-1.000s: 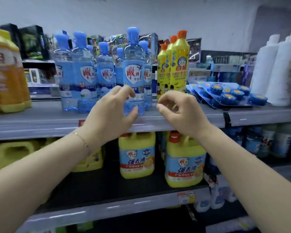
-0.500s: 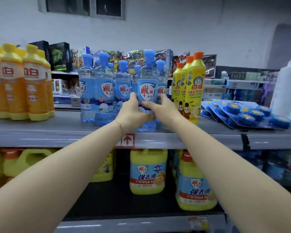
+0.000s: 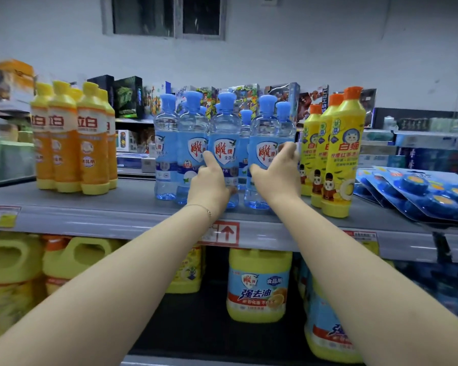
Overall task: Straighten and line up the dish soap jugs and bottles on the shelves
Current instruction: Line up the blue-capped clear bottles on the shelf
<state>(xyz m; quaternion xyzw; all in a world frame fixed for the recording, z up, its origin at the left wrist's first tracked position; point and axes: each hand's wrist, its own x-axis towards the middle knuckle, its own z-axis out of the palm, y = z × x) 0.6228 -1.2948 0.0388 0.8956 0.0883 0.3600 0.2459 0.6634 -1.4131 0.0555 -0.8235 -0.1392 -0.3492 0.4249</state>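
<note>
Several clear blue dish soap bottles with blue caps stand grouped on the grey upper shelf [image 3: 117,212]. My left hand [image 3: 209,180] grips the lower body of one front blue bottle [image 3: 224,143]. My right hand [image 3: 278,173] grips the front blue bottle just to its right [image 3: 263,143], fingers curled round its right side. Both bottles stand upright on the shelf with a narrow gap between them. Right of them stands a row of yellow bottles with orange caps [image 3: 341,154]. Orange bottles with yellow caps [image 3: 90,143] stand at the left.
Blue blister packs [image 3: 421,191] lie on the shelf's right part. Yellow jugs stand on the lower shelf: one with a blue label [image 3: 258,283], others at the left [image 3: 13,273] and under my right arm. Boxed goods fill the aisle behind. A red arrow tag [image 3: 226,233] marks the shelf edge.
Both hands reached forward from the shelf edge to the blue bottles. Half a second ago they met on one front bottle; now each grips its own bottle. The camera has tilted upward.
</note>
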